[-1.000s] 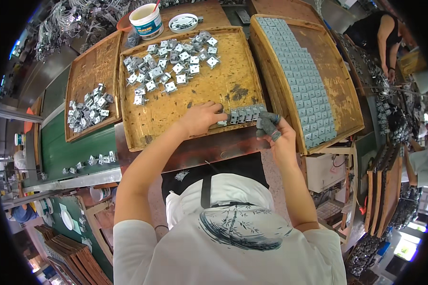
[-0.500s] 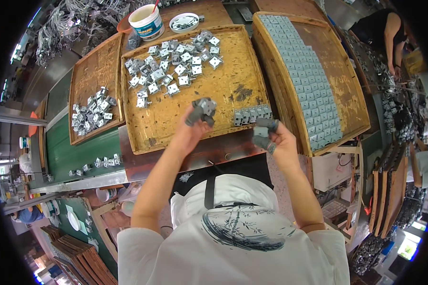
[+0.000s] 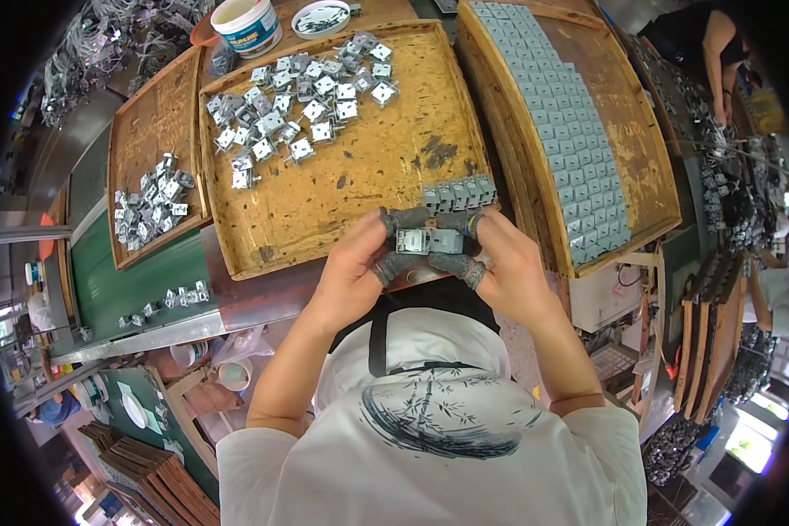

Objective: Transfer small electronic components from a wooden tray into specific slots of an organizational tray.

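Note:
Just above the near edge of the wooden tray (image 3: 359, 188), my two hands meet, with grey coverings on thumbs and forefingers. My left hand (image 3: 357, 263) pinches a small silver metal mechanism (image 3: 412, 242). A plain grey box-shaped metal housing (image 3: 448, 241) is pinched in my right hand (image 3: 510, 263). The two pieces are end to end and look to be touching; whether they are joined I cannot tell. Right behind my fingers stands a row of several grey metal units (image 3: 458, 194). Farther back in the tray lies a loose heap of silver mechanisms (image 3: 316, 110).
A second tray (image 3: 637, 175) at right holds rows of grey housings (image 3: 570, 131). At left, a smaller tray (image 3: 153, 123) holds more mechanisms, beside a green belt (image 3: 140, 294). A white bucket (image 3: 247, 28) and a dish (image 3: 320, 19) stand behind. Another person's arm (image 3: 719, 66) reaches in at far right.
My hands were apart and have come together over the tray's near edge. The left moved right and down with the mechanism; the right moved left with the housing. The view has shifted slightly.

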`<action>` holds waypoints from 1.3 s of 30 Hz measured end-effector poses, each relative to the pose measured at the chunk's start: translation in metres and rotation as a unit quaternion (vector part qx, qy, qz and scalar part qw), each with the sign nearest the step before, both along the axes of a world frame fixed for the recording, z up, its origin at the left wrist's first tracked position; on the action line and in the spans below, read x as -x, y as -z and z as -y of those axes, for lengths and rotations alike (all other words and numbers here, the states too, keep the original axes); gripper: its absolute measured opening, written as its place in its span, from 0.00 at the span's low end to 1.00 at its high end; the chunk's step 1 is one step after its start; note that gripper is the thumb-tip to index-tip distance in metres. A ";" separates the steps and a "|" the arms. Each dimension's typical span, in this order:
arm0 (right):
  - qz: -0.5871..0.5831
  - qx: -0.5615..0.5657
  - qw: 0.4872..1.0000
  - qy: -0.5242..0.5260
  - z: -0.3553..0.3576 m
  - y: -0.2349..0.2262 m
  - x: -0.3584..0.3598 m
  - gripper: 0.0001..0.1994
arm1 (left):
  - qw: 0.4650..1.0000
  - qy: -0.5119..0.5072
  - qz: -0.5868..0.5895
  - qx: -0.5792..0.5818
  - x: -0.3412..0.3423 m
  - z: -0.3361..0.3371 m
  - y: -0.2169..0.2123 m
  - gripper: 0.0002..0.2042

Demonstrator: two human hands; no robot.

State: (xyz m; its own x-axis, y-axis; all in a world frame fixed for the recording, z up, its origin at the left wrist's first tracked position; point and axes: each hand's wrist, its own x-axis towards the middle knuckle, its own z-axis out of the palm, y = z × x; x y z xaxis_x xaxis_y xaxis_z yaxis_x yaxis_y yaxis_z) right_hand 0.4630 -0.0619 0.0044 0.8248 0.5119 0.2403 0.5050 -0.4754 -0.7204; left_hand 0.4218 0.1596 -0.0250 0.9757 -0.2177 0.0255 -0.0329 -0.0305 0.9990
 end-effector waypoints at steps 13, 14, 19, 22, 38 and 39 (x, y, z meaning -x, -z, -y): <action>0.136 0.090 0.985 0.059 -0.014 0.028 -0.004 0.12 | 0.995 -0.097 -0.004 -0.034 -0.003 0.039 0.020 0.24; 0.135 0.089 0.985 0.058 -0.015 0.028 -0.002 0.12 | 0.993 -0.104 -0.014 -0.055 -0.004 0.043 0.007 0.27; -0.017 0.065 0.997 0.039 -0.011 0.032 0.000 0.17 | 0.955 -0.131 0.138 -0.226 -0.007 0.044 0.027 0.34; -0.214 0.055 0.975 -0.009 0.001 0.024 -0.016 0.25 | 0.974 -0.087 0.141 -0.156 -0.007 0.040 0.033 0.37; -0.234 0.047 0.966 0.098 0.054 -0.028 -0.052 0.16 | 0.952 -0.061 0.119 -0.275 -0.043 0.014 0.055 0.24; -0.223 0.026 0.966 0.130 0.071 -0.031 -0.067 0.12 | 0.971 -0.071 0.041 -0.224 -0.047 0.004 0.074 0.25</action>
State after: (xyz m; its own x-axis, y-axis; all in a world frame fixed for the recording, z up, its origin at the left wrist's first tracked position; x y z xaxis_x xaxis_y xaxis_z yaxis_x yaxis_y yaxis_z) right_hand 0.5304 -0.1332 0.0353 0.9430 0.2746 -0.1881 0.0089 -0.5858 -0.8104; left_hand 0.4686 0.1556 -0.0989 0.9955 -0.0871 0.0376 -0.0745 -0.4715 0.8787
